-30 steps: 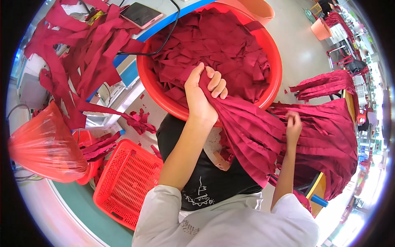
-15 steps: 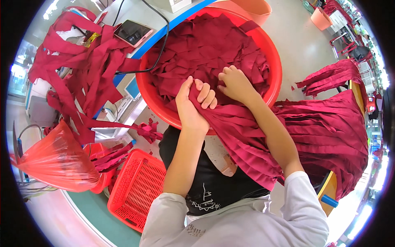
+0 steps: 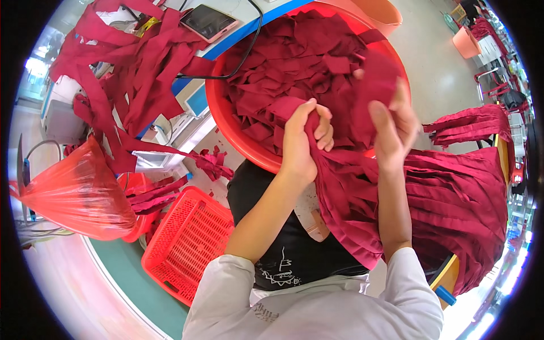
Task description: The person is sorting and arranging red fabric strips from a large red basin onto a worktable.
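Note:
My left hand (image 3: 306, 133) is closed around a gathered bundle of dark red fabric strips (image 3: 348, 204). The bundle's upper end pokes out beyond my fingers over a round red tub (image 3: 218, 122), and its long tails drape down across my lap to the right. My right hand (image 3: 396, 127), smeared by motion, is raised over the tub's right side. A dark red fabric piece (image 3: 378, 82) is pinched in it, blurred as well. Loose dark red fabric pieces (image 3: 289, 54) fill the tub below both hands.
More long strips (image 3: 453, 198) hang over a rack on the right. At left, tangled strips (image 3: 141, 73) and a phone (image 3: 208, 22) lie on a blue-edged table beside a black cable. A red basket (image 3: 190, 243) and a red plastic bag (image 3: 79, 192) are at lower left.
My right hand has lifted and swung right, now with a fabric piece in it. My left hand keeps hold of the bundle. The whole view has shifted slightly.

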A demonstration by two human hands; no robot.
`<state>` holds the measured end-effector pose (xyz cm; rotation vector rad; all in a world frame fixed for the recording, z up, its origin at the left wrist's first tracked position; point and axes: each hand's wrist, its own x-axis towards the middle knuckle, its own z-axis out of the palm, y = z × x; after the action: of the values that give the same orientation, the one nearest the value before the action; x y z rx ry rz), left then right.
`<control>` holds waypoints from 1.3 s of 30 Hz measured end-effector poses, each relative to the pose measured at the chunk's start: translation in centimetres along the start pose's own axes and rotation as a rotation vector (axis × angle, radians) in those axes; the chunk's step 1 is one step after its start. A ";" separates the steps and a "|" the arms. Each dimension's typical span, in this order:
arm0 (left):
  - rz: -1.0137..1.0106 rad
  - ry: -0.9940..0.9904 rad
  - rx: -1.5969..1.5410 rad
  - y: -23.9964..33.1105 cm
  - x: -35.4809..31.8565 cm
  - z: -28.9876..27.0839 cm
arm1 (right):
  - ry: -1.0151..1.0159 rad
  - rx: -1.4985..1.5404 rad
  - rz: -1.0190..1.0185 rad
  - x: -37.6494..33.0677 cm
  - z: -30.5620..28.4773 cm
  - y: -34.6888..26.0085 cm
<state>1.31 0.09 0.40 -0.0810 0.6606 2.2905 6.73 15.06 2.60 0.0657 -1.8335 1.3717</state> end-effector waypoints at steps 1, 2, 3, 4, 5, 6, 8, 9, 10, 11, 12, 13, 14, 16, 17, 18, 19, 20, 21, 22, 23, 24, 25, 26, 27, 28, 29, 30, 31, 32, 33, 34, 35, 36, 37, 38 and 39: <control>-0.005 -0.003 0.028 -0.2 0.0 0.0 | -0.070 0.169 0.136 0.5 1.0 -0.4; -0.021 0.021 0.007 -0.3 -0.1 0.1 | -0.140 0.337 0.273 1.0 2.1 -0.9; -0.024 0.041 0.021 -0.4 -0.1 0.2 | -0.242 0.348 0.262 0.8 1.8 -0.6; -0.018 0.061 0.035 -0.3 -0.2 0.5 | -0.213 0.246 0.111 0.7 1.3 -0.3; -0.026 0.049 0.058 -0.3 -0.4 0.7 | -0.182 0.137 -0.042 0.3 0.4 -0.1; -0.038 0.004 0.138 -0.6 -0.2 0.6 | -0.014 0.276 0.000 -0.8 -0.8 -0.4; -0.117 -0.096 0.307 -1.4 -0.3 1.0 | 0.102 0.351 -0.112 1.6 -1.5 -4.9; -0.139 -0.216 0.440 -1.1 -0.6 1.5 | 0.078 0.232 -0.292 3.4 -1.8 -5.6; -0.140 -0.292 0.580 -1.6 -1.0 2.2 | 0.135 0.208 -0.315 4.4 -2.2 -6.2; -0.263 -0.335 0.601 -2.1 -1.5 2.9 | 0.193 0.182 -0.340 4.9 -2.4 -6.5; -0.317 -0.377 0.560 -2.7 -1.7 3.2 | 0.233 0.138 -0.283 5.2 -2.2 -6.5; -0.358 -0.387 0.536 -3.0 -2.1 2.9 | 0.279 0.025 -0.318 4.7 -2.0 -4.2; -0.363 -0.338 0.506 -3.4 -2.3 3.0 | 0.490 0.011 -0.104 4.8 -2.4 -3.1; -0.290 -0.318 0.522 -3.7 -1.7 2.0 | 0.678 0.084 0.015 4.9 -4.9 2.0; -0.318 -0.141 0.406 -3.3 -1.5 1.8 | 0.806 0.187 0.222 5.0 -4.1 2.5; -0.197 -0.070 0.329 -3.5 -0.8 1.2 | 0.799 0.311 0.394 4.6 -6.0 4.8; -0.113 -0.022 0.216 -3.1 -0.5 1.1 | 0.787 0.434 0.565 3.8 -8.4 7.1; -0.087 0.039 0.077 -2.6 -0.2 0.8 | 0.752 0.301 0.545 3.3 -9.3 7.6; -0.033 0.074 -0.022 -2.3 0.1 0.3 | 0.712 0.177 0.530 2.8 -9.8 8.1; 0.007 0.098 -0.064 -1.8 0.1 -0.1 | 0.789 0.170 0.559 2.9 -9.6 7.6; 0.012 0.140 -0.074 -1.5 0.0 -0.3 | 0.832 0.094 0.477 2.9 -9.2 7.3; 0.032 0.130 -0.068 -1.1 0.0 -0.4 | 0.873 0.019 0.392 3.1 -8.7 7.0; 0.051 0.124 -0.060 -0.6 -0.4 -0.5 | 0.821 -0.040 0.335 3.2 -8.4 6.9; 0.042 0.156 -0.086 -0.1 -0.6 -0.4 | 0.650 -0.188 0.398 3.6 -8.6 6.3; 0.043 0.157 -0.086 0.0 -0.8 -0.5 | 0.475 -0.333 0.456 4.0 -8.7 5.7; 0.023 0.176 -0.108 -0.1 -0.7 -0.3 | 0.393 -0.555 0.432 3.6 -11.0 7.6; 0.020 0.206 -0.126 0.0 -0.6 -0.3 | 0.503 -0.566 0.435 3.4 -10.6 8.2; 0.026 0.202 -0.130 0.0 -0.6 -0.4 | 0.614 -0.575 0.437 3.1 -10.3 8.8; 0.035 0.197 -0.099 -0.1 -0.7 -0.5 | 0.688 -0.636 0.331 3.0 -9.5 8.8; 0.045 0.192 -0.067 -0.2 -0.8 -0.5 | 0.680 -0.631 0.326 3.1 -9.1 8.4; 0.054 0.193 -0.071 -0.1 -0.8 -0.5 | 0.504 -0.623 0.266 3.0 -8.9 7.9; 0.051 0.195 -0.058 -0.1 -0.8 -0.6 | 0.338 -0.621 0.209 3.0 -8.3 7.0; 0.047 0.197 -0.045 -0.1 -0.8 -0.6 | 0.025 -0.673 0.238 3.4 -7.9 6.4; 0.043 0.197 -0.042 -0.1 -0.7 -0.5 | -0.144 -0.855 0.116 3.4 -7.0 7.0; 0.036 0.196 -0.044 -0.2 -0.6 -0.3 | -0.314 -1.038 -0.008 3.0 -6.1 7.6; 0.031 0.200 -0.045 -0.2 -0.6 -0.2 | -0.358 -1.129 0.019 2.1 -4.8 7.9; 0.022 0.201 -0.041 -0.3 -0.4 -0.2 | -0.403 -1.220 0.048 1.3 -4.0 8.4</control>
<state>1.81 -0.10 0.16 -0.3290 0.7189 2.3368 4.08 22.21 -2.85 -0.3580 -2.7224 0.0734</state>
